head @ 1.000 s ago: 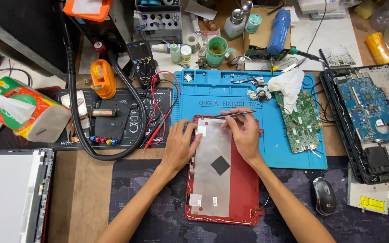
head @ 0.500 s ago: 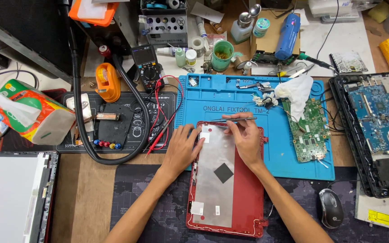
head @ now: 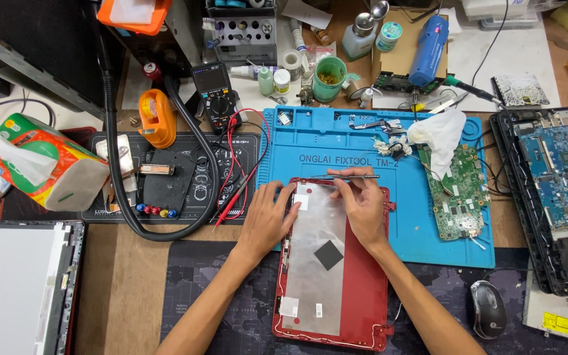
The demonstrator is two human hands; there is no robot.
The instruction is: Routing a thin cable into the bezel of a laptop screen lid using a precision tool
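Note:
A red laptop lid, inner side up with a silver foil sheet and a small black square pad, lies on the desk in front of me. My left hand rests flat on its upper left edge, fingers spread. My right hand is at the lid's top edge, pinching thin metal tweezers that point left across the top rim. The lid's upper part overlaps the blue work mat.
A green circuit board and white tissue lie on the mat's right. An opened laptop base sits far right, a mouse near it. A multimeter, black hose, tissue pack and screen panel are on the left.
The view has shifted slightly; both hands stay at the lid's top edge. The tweezers remain level in my right hand, pointing left.

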